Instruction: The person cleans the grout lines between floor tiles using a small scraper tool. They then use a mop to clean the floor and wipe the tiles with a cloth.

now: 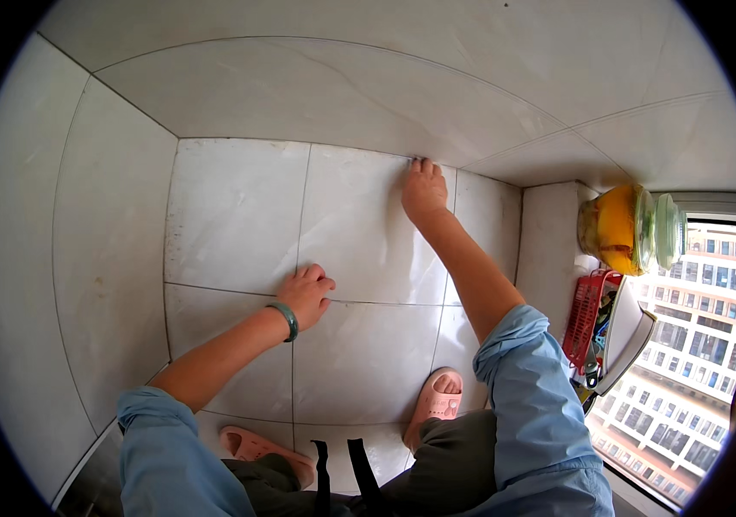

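Observation:
My right hand (424, 189) reaches down to the seam where the white tiled floor (232, 213) meets the back wall (342, 90). Its fingertips touch or nearly touch that joint, and whether anything small is pinched under them is hidden. Lower and to the left, my left hand (306, 296) hovers over or rests on the floor near a crossing of grout lines. Its fingers are loosely bent and a little apart, with nothing seen in them. A dark green bangle (287, 322) circles the left wrist. Both blue sleeves are rolled to the elbows.
On the right, a lidded glass jar (620, 229) of orange contents and a red plastic basket (589, 316) of small items stand on the sill by a window (684, 336). Pink clogs (439, 404) are on my feet. A tiled side wall (109, 226) rises at left.

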`<state>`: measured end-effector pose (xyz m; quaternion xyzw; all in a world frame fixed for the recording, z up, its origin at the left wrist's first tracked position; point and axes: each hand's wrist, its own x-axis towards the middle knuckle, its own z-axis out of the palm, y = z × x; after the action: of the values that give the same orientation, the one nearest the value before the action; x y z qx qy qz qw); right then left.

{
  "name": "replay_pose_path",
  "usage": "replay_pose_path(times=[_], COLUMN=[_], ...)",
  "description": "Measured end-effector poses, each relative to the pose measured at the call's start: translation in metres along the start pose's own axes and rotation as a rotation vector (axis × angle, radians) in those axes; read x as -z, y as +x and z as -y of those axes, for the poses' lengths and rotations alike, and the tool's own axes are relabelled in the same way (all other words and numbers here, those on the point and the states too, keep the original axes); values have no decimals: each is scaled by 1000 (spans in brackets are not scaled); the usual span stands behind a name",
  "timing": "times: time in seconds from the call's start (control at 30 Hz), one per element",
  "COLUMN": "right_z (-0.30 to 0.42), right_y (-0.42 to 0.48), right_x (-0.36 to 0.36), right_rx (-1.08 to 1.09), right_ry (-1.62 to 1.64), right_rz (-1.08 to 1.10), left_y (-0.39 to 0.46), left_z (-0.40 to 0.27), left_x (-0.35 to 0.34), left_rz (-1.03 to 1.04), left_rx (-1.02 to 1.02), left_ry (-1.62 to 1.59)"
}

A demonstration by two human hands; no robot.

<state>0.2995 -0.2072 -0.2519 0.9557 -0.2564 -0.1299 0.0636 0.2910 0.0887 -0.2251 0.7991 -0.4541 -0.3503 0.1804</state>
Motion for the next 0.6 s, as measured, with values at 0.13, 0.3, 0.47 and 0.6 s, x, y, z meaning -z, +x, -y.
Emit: replay_pose_path(times=[0.13, 0.3, 0.47, 0.6], right_z=[43, -26, 0, 2], right_y=[-2, -10, -4, -19], right_x=[9, 12, 3, -5], right_rx=[276, 89, 16, 224], right_ry=[23, 93, 77, 49], right_rz=[-91, 31, -23, -94], left_y=[-1, -3, 1, 0], left_z=[4, 0, 2, 1], left_x=[-1, 2, 0, 0], left_rz=[10, -5, 8, 0], left_rx=[12, -4, -2, -5], left_ry=[8, -9, 10, -5])
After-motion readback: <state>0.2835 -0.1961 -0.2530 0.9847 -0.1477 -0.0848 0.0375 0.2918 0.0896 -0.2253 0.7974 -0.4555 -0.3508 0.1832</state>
